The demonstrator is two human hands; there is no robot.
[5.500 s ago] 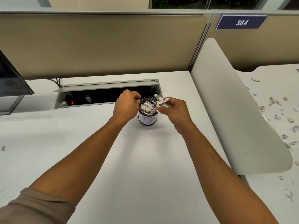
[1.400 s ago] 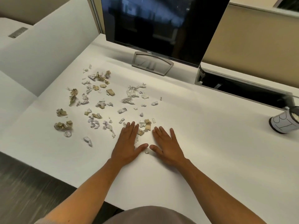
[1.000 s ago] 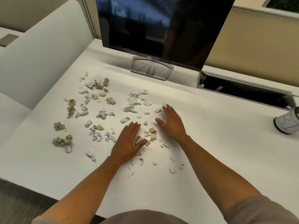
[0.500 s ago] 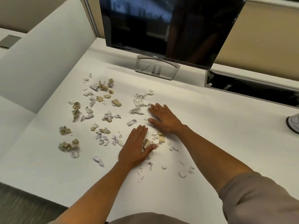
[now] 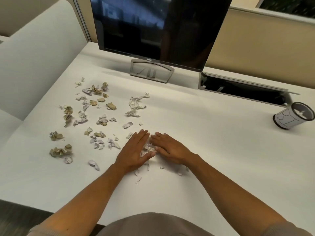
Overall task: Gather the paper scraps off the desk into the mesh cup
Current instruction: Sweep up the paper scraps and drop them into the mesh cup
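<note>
Several white and tan paper scraps (image 5: 95,114) lie scattered over the left half of the white desk (image 5: 213,150). My left hand (image 5: 134,153) and my right hand (image 5: 168,147) lie flat on the desk with straight fingers, side by side. A small heap of scraps (image 5: 147,149) sits pressed between them. A few small bits (image 5: 139,179) lie just in front of my wrists. The mesh cup (image 5: 294,117), wrapped in a paper label and holding some scraps, stands far off at the desk's right edge.
A dark monitor (image 5: 153,28) on a grey stand (image 5: 151,70) rises behind the scraps. An open cable tray (image 5: 242,87) sits in the desk to its right. A white curved divider (image 5: 34,48) bounds the desk on the left. The desk's front edge is near my body.
My right hand has swept back toward my left hand, pulling scraps with it. The two hands now press a heap between them. The view has turned right, so the cup shows again.
</note>
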